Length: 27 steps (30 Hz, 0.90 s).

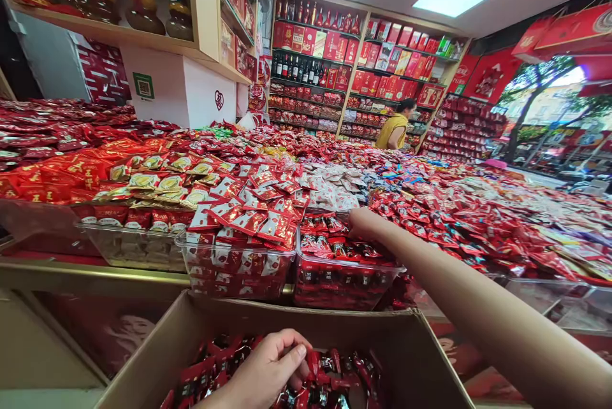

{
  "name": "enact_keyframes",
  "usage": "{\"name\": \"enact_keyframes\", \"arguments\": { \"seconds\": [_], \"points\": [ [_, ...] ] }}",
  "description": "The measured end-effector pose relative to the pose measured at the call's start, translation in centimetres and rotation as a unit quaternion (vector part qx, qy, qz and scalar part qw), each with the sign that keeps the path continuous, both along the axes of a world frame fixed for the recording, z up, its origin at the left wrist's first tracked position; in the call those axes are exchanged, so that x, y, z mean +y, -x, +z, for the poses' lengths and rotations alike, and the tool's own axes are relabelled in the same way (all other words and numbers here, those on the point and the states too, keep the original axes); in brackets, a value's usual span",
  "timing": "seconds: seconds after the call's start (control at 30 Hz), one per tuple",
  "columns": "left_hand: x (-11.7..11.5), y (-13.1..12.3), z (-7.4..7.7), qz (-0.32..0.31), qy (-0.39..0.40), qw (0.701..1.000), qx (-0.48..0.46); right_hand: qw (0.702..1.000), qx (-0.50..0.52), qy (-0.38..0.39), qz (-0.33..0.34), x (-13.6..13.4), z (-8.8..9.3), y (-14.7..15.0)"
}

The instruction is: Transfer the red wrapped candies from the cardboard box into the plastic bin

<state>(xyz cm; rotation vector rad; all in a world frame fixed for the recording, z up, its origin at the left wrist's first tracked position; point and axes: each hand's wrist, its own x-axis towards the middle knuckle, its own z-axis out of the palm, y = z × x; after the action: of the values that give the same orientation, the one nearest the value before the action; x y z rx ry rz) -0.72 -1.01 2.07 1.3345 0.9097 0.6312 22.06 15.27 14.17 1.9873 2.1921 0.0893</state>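
Note:
My left hand point(268, 367) reaches into a cardboard box point(201, 326) at the bottom of the view. Its fingers are curled round small red-and-black wrapped candies point(335, 377) that fill the box. My right hand point(364, 224) stretches forward over a clear plastic bin point(342, 278) of the same red-and-black candies on the counter. Its fingers are folded down into the heap, and what they grip is hidden.
Clear bins of red wrapped sweets point(239, 224) and yellow-green ones point(157, 183) cover a wide counter. A white pillar point(182, 87) stands behind them. Shelves of red boxes and bottles point(335, 58) line the back wall, where a person in a yellow top point(394, 129) stands.

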Motion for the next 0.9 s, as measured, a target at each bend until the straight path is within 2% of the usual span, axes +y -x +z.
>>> {"name": "enact_keyframes", "arguments": {
  "seconds": [0.23,0.47,0.63,0.77,0.9],
  "points": [
    [0.0,0.1,0.0,-0.010,0.007,1.000,-0.004,0.996,0.017,0.083,0.018,0.0,0.6,-0.3],
    [-0.1,0.0,-0.5,-0.018,-0.016,0.999,0.032,0.998,-0.019,0.037,0.048,-0.3,0.4,0.9],
    [-0.1,0.3,-0.8,-0.054,-0.133,0.978,0.153,0.997,-0.035,0.041,0.049,-0.5,0.5,1.2],
    [0.4,1.0,-2.2,-0.121,-0.177,0.943,0.253,0.997,-0.035,0.051,0.035,-0.8,1.3,0.8],
    [1.2,2.1,-4.0,-0.183,-0.171,0.933,0.258,0.998,-0.030,-0.031,0.034,-3.1,3.9,1.0]
  ]
}}
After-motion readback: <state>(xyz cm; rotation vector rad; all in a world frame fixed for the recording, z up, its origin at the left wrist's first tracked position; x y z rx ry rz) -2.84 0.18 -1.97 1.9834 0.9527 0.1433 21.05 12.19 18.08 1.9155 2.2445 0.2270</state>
